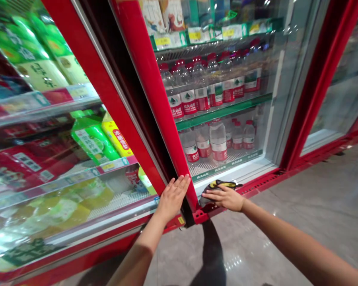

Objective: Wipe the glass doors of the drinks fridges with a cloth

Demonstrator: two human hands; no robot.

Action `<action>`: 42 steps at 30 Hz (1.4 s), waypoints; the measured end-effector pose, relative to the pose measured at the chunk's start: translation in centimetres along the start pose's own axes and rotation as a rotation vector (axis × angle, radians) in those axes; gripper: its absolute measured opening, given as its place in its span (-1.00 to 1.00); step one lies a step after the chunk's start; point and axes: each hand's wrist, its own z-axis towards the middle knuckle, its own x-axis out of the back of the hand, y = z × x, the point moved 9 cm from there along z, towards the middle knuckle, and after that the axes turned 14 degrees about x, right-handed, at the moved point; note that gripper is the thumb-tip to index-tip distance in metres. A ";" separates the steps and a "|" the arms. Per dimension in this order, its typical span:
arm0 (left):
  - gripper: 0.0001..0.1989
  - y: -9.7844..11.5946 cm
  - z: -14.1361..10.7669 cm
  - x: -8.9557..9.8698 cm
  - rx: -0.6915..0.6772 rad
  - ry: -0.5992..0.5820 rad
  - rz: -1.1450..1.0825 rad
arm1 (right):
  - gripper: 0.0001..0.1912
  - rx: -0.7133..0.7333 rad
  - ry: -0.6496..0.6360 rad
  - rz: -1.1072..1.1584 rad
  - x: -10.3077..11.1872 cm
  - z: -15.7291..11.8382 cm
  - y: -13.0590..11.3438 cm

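Note:
My left hand [173, 197] rests flat against the lower part of a red refrigerator door edge [155, 99], with its fingers spread and nothing in them. My right hand [225, 198] presses a black-and-yellow cloth [217, 190] onto the fridge's lower door frame, just right of that edge. Behind the glass, bottled water [217, 141] with red labels stands on wire shelves. Part of the cloth is hidden under my right hand.
A red base rail [256, 186] runs along the fridge above a polished grey tile floor [286, 238]. Packaged goods [92, 137] fill the glass section at the left. Another glass door [340, 91] stands at the right.

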 end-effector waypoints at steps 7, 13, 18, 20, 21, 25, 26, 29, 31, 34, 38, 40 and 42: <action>-0.26 1.9 -1.2 -1.4 -0.055 0.016 -0.007 | -0.66 -0.011 0.060 -0.109 1.7 -0.2 -0.1; -0.31 3.4 -1.5 -2.6 -0.084 0.050 -0.024 | -0.64 -0.141 0.125 -0.163 4.1 1.2 2.9; -0.30 3.7 -0.1 -2.0 -0.038 0.140 -0.070 | -0.64 -0.130 0.080 -0.138 2.8 0.4 1.5; -0.31 4.2 0.8 -1.6 -0.047 0.195 -0.090 | -0.67 -0.041 0.074 -0.107 2.4 1.3 1.0; -0.32 4.5 1.2 -1.5 -0.051 0.220 -0.101 | -0.67 -0.028 0.082 -0.103 2.6 1.7 1.3; -0.38 5.1 2.8 -1.2 0.000 0.282 -0.137 | -0.57 -0.224 0.099 -0.171 4.9 0.6 5.0; -0.39 5.1 3.0 -1.3 0.009 0.289 -0.140 | -0.54 -0.304 0.087 -0.198 5.4 -0.2 5.7; -0.42 5.4 3.4 -1.6 0.018 0.309 -0.143 | -0.51 -0.418 0.038 -0.249 5.5 -2.2 6.1; -0.42 5.5 3.8 -1.8 0.031 0.326 -0.143 | -0.52 -0.352 0.020 -0.249 5.2 -2.5 5.7; -0.40 6.5 4.5 -1.9 0.013 0.330 -0.133 | -0.52 -0.290 0.013 -0.232 5.7 -3.8 6.5; -0.39 9.1 6.0 -2.1 -0.033 0.271 -0.099 | -0.44 -0.511 0.015 -0.248 7.3 -9.1 9.4; -0.40 10.3 6.8 -2.3 -0.032 0.231 -0.053 | -0.47 -0.487 0.019 -0.237 7.1 -10.7 9.3; -0.40 11.5 7.5 -2.5 -0.019 0.193 0.010 | -0.55 -0.329 0.048 -0.201 6.4 -10.7 8.4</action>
